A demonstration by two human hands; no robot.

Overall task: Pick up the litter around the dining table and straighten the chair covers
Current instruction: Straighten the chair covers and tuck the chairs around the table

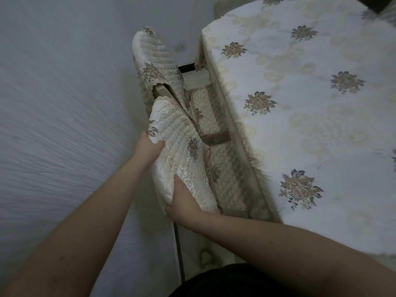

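A cream quilted chair cover (182, 146) with embroidered flowers sits over the back of the nearest chair, pushed in at the dining table (310, 103). My left hand (149, 146) grips its far left edge, thumb on the front. My right hand (182, 202) clutches its near lower corner. The chair's quilted seat cushion (227, 183) shows beneath the table edge. A second chair farther along wears a matching back cover (154, 61), its lower hem lifted off the frame, and has its own seat cushion (205, 108). No litter is visible.
A textured pale wall (64, 103) runs close along the left, leaving a narrow gap beside the chairs. A flowered cream tablecloth covers the table at right. A dark chair leg (179, 254) stands by my body. A wall socket (179, 48) sits behind the far chair.
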